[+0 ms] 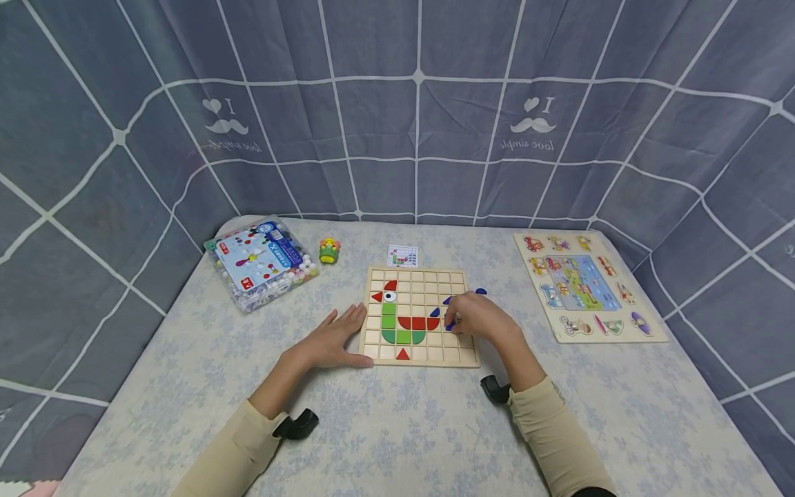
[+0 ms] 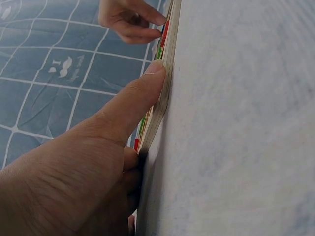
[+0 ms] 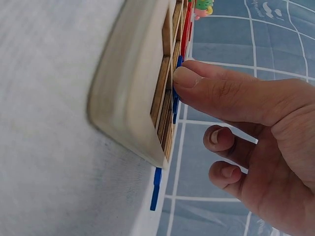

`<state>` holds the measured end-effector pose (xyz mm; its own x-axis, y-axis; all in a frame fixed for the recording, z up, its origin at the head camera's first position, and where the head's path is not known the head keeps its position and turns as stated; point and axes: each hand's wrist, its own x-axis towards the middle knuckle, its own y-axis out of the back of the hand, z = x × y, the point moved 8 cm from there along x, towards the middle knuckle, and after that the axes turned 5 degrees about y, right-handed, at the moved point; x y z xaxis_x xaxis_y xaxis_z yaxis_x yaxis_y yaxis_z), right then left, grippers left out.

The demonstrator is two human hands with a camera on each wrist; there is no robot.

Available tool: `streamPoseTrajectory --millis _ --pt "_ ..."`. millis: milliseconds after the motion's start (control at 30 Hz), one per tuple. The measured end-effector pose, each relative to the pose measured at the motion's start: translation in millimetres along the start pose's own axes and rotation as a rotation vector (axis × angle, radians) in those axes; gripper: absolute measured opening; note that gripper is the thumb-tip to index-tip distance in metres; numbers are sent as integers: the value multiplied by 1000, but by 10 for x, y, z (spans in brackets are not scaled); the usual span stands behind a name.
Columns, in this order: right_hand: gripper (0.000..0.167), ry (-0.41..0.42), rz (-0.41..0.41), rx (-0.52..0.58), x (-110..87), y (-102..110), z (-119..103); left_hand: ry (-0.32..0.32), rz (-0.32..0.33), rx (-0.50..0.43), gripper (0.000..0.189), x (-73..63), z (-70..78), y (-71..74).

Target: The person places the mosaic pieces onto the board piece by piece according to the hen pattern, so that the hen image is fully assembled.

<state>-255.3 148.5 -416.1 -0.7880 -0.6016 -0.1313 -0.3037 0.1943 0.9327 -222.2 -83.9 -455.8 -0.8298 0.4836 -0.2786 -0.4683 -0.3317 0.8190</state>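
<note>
A square wooden grid board [image 1: 422, 283] lies on the table with coloured pieces set in its cells. Red, green and white-eyed pieces form a bird-like figure on its left and middle. Against the board's left edge rests my left hand [image 1: 335, 342], fingers spread, with the thumb [image 2: 142, 91] along the front edge. Over the right part of the board, my right hand [image 1: 478, 316] pinches a small blue piece [image 3: 175, 103] between thumb and index finger. Another blue piece [image 1: 435, 312] sits beside the red row. The fingers partly cover the pinched piece's shape.
Behind the board lies a pattern card [image 1: 403, 256]. A small toy figure [image 1: 330, 250] and a clear box of beads [image 1: 261, 262] stand at the back left. A wooden picture puzzle [image 1: 590, 286] lies right. One blue piece [image 1: 481, 291] is just off the board's right edge.
</note>
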Motion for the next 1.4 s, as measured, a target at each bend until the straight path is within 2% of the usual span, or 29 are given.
streamPoseTrajectory --millis 333,533,733,1000,1100,1300,1400 --pt "8 -13 -10 4 0 -7 13 16 -4 6 110 9 -12 -9" --pt "8 -37 0 44 -32 48 49 19 -7 8 109 9 -15 -15" --pt "13 -129 34 133 -121 142 273 14 -8 11 110 7 -11 -14" --pt "26 -147 95 173 -222 234 601 10 -6 7 109 9 -1 -5" --pt "29 -178 106 187 -220 219 745 11 -11 8 110 16 1 -7" --pt "32 -219 195 205 -194 290 910 16 -7 5 109 23 -11 2" --pt "31 -230 174 199 -161 285 923 18 -15 10 110 19 -16 -6"
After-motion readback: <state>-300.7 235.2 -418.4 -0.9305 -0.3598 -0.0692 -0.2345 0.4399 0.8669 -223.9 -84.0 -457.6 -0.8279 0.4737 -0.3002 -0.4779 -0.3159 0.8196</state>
